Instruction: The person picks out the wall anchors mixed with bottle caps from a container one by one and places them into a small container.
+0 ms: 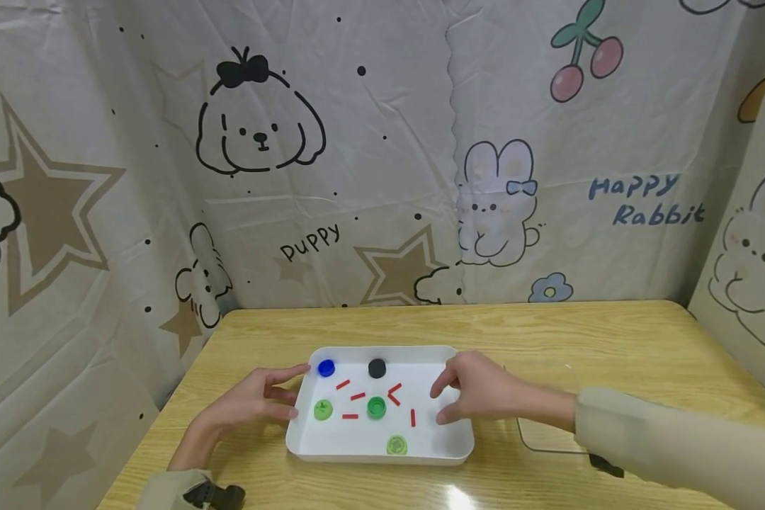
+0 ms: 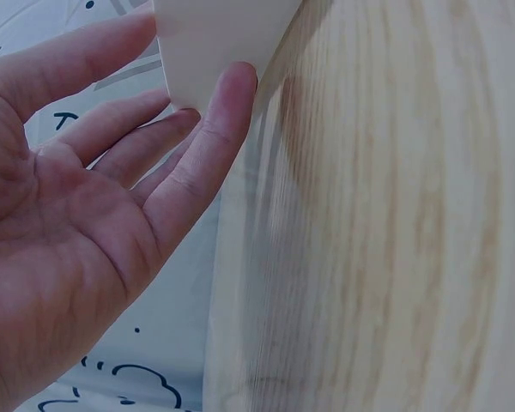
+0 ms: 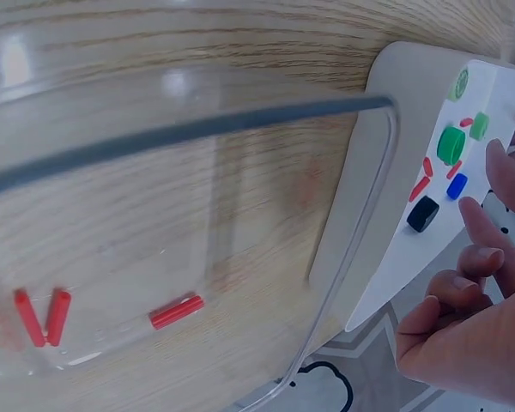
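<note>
A shallow white tray (image 1: 331,440) holds a blue cap (image 1: 326,367), a black cap (image 1: 377,368) and a green cap (image 1: 376,407). Two light green patterned discs lie there too, one at the left (image 1: 323,409) and one by the near wall (image 1: 397,445). Short red sticks (image 1: 413,418) are scattered between them. My left hand (image 1: 248,402) touches the tray's left wall with extended fingertips, which the left wrist view also shows. Over the tray's right part is my right hand (image 1: 478,388), thumb and forefinger apart with nothing between them.
To the right of the tray stands a clear container (image 1: 545,449) with a few red sticks (image 3: 176,312) in it, partly behind my right forearm. A printed curtain (image 1: 382,156) hangs behind the wooden table (image 1: 612,333).
</note>
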Tool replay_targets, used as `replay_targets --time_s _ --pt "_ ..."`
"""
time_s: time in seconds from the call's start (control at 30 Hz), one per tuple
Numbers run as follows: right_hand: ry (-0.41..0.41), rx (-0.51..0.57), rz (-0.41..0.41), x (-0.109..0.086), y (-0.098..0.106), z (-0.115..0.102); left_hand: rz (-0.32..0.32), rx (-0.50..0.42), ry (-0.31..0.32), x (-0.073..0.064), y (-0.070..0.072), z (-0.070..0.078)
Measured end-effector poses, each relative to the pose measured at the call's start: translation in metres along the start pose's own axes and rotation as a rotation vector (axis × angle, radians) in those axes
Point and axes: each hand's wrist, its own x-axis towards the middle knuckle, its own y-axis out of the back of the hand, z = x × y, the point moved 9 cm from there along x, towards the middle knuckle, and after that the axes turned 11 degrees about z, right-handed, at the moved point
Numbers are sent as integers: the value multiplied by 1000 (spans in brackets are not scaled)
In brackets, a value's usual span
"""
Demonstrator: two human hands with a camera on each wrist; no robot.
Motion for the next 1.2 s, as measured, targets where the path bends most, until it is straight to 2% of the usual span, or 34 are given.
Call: replay_targets --time_s 0.23,0.63,1.0,1.2 --pt "7 -63 -37 10 -15 -3 4 3 -2 0 1 0" --pt "-8 -104 -120 24 -39 1 -2 14 -17 0 2 1" --pt "-36 -135 -114 28 -52 9 0 11 -9 0 0 0" --pt "-6 -133 -103 28 -55 4 3 8 -6 -1 0 1"
